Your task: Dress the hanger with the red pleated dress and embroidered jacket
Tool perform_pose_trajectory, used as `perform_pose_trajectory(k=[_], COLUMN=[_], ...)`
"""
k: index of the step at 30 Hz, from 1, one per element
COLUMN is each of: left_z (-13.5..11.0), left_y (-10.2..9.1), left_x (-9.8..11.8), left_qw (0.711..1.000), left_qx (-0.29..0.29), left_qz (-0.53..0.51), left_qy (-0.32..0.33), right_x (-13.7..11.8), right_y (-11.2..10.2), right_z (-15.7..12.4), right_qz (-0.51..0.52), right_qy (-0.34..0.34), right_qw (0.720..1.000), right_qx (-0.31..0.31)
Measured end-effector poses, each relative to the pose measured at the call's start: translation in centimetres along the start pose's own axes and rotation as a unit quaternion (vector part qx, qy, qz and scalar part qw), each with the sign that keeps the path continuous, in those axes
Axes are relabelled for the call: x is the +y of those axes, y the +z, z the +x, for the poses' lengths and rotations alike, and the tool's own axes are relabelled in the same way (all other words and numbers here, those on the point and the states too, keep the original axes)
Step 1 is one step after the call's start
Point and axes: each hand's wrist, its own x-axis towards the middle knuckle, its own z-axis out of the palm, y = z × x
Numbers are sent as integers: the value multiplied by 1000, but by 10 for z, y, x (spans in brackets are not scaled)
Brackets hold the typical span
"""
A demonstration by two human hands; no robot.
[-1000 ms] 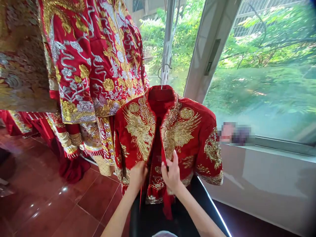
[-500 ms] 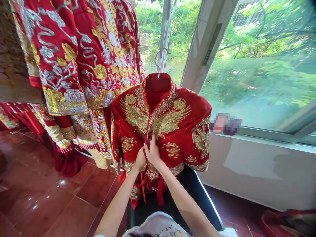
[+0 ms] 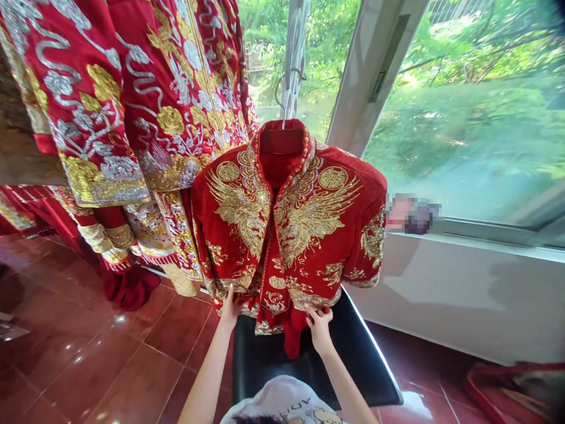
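A red jacket (image 3: 315, 235) with gold wing embroidery and a stand collar hangs on a hanger (image 3: 283, 121) in front of me. Its two front panels are parted at the middle and lower down, where more red embroidered cloth shows between them. My left hand (image 3: 230, 307) is closed on the bottom hem of the left panel, its thumb on the outside. At the hem of the right panel, my right hand (image 3: 321, 325) pinches the edge with bent fingers. A red ribbon (image 3: 292, 338) dangles below the hem, between the hands.
Under the jacket stands a black chair (image 3: 353, 347). More red garments (image 3: 180, 118) with silver and gold embroidery hang close on the left. A window frame (image 3: 357, 76) and a white wall (image 3: 441, 294) are behind and right. A red-edged object (image 3: 481, 377) lies lower right.
Both hands have moved from the jacket's centre front down to its hem and apart. The front panels, held together before, now stand open.
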Motion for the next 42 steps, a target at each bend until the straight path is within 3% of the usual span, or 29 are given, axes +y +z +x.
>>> perform_pose_trajectory(k=[3,5,9,12,17,22,25,32,37,42], left_z=[-2,-11,-40,-63,-98,-124,-131,-130,-132,-130], left_y=[0,2,8,11,13,23,27,30,35,35], left_x=[1,2,4,1,-12,-25,-31,-34,-30,-31], left_qw=[1000,999,995,994,993,991,988,997,996,996], left_qx=[-9,-36,-84,-84,-94,-135,-151,-71,-80,-70], left_qz=[-19,-29,-36,-27,-8,-1,6,-9,-35,-39], left_qy=[-9,-15,-37,-58,-69,-19,14,-6,22,29], right_x=[-8,-12,-17,-24,-41,-44,-38,-34,-38,-34], right_y=[-2,-2,1,7,21,28,29,27,32,36], right_z=[0,-4,-21,-41,-75,-90,-90,-86,-91,-91], right_qz=[77,107,141,146,66,36,32,9,29,16], right_qy=[79,106,138,156,150,60,54,70,95,93], right_qw=[991,984,970,960,961,958,964,969,964,980], right_qx=[-81,-91,-140,-179,-223,-278,-259,-237,-246,-173])
